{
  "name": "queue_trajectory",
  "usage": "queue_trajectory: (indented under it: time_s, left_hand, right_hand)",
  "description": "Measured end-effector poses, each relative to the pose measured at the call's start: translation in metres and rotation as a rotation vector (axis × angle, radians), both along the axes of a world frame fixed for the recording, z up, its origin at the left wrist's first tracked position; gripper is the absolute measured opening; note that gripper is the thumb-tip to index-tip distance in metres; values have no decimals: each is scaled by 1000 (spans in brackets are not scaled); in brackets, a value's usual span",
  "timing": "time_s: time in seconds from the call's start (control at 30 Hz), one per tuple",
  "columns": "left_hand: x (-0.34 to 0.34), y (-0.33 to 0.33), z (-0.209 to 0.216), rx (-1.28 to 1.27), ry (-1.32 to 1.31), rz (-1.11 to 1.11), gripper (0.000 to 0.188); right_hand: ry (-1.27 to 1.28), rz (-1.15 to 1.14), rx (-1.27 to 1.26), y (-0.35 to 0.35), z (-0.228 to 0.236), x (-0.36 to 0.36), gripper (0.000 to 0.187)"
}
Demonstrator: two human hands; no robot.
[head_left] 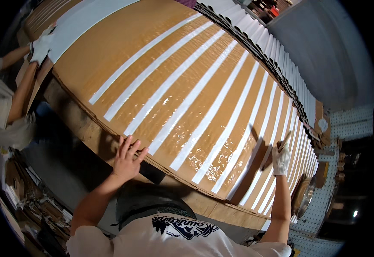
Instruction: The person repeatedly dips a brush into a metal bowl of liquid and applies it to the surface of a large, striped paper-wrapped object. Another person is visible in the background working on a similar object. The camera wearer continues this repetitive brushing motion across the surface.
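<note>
A large brown cardboard sheet (105, 70) lies before me, with long white strips (187, 103) side by side across it. Its surface glistens as if wet. My left hand (129, 160) is bare, its fingers spread over the sheet's near edge, holding nothing. On the right, my right hand (281, 158), in a white glove, is closed round a wooden-handled brush (286, 138). The brush's dark lower end is partly lost in the shadow on the strips, so I cannot tell whether it touches them.
At far left, a co-worker's gloved hands (42, 45) touch a white sheet (73, 32) on the cardboard. A round metal bowl (310, 195) stands at the right. Stacked white corrugated pieces (277, 47) line the far edge. Cardboard scraps (37, 197) litter the lower left.
</note>
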State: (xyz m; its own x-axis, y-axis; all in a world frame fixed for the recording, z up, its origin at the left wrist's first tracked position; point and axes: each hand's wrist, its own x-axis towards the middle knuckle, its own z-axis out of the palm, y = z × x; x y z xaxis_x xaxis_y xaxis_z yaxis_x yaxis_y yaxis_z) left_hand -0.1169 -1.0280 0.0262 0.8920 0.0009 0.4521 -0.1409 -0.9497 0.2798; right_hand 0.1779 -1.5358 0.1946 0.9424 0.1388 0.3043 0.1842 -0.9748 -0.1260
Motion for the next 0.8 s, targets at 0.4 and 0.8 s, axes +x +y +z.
queue_trajectory:
  time_s: [0.4, 0.8]
  left_hand:
    - [27, 45, 20, -220, -58, 476, 56]
    - [19, 53, 4, -50, -59, 481, 48]
  right_hand:
    - [78, 626, 584, 526, -17, 80, 52]
    - [-34, 607, 597, 258, -64, 22, 33]
